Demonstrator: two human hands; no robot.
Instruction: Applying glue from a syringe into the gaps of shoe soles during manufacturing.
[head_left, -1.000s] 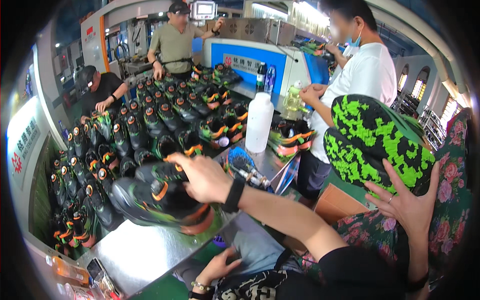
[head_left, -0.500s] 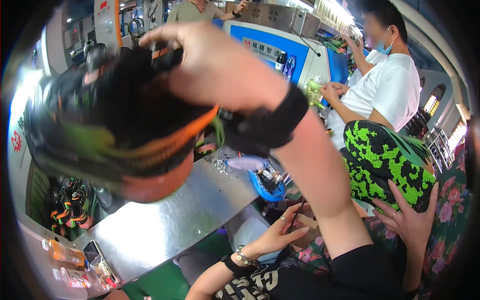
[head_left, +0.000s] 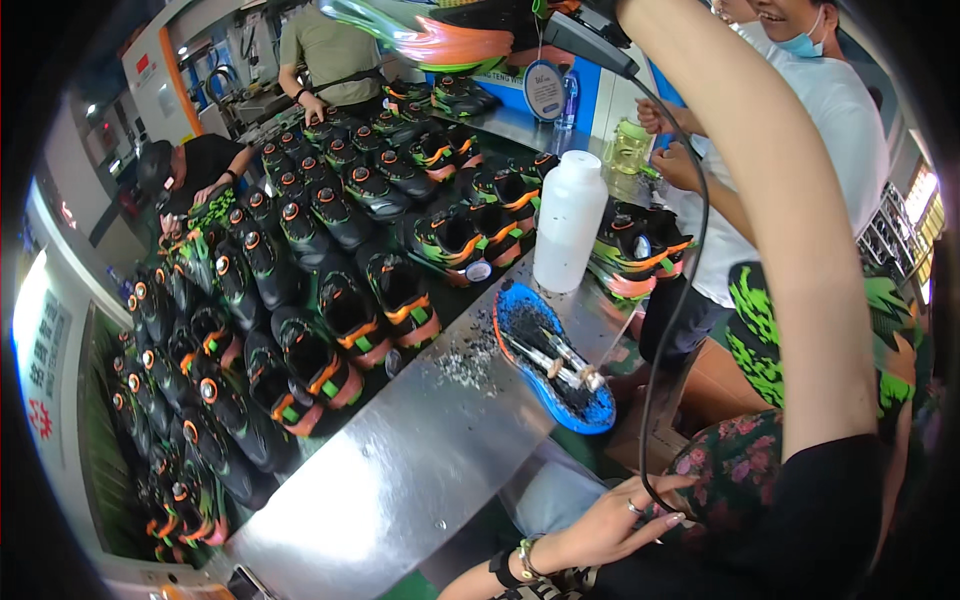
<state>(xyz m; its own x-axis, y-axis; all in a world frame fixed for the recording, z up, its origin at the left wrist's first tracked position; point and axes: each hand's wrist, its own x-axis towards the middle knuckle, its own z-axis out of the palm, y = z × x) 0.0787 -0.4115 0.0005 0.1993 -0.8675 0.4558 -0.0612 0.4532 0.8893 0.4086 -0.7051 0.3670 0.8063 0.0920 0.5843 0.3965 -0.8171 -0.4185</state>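
Note:
A sports shoe (head_left: 440, 35) with a pink-orange, green and black sole hangs at the top edge, cut off by it. My right arm (head_left: 800, 200) reaches up beside it; the hand lies beyond the frame, so its grip is hidden. Near that wrist is a black device (head_left: 595, 45), from which a black cable (head_left: 690, 260) runs down. A round paper tag (head_left: 544, 92) dangles below the shoe. My left hand (head_left: 620, 510), with bracelet and ring, is low in front of me, fingers stretched and apart. The cable passes across its fingers.
On the metal table (head_left: 390, 470) stand a white plastic bottle (head_left: 570, 225) and a blue shoe-shaped tray (head_left: 585, 422) with black scraps and thin tools. Rows of black-orange shoes (head_left: 260, 270) fill the left. A person in white (head_left: 800, 130) and a black-green sole (head_left: 755, 340) are at right.
My view has shifted, and the raised shoe now sits at the top edge instead of the left. The shoe rows and white bottle have come into sight. My left hand appears farther right.

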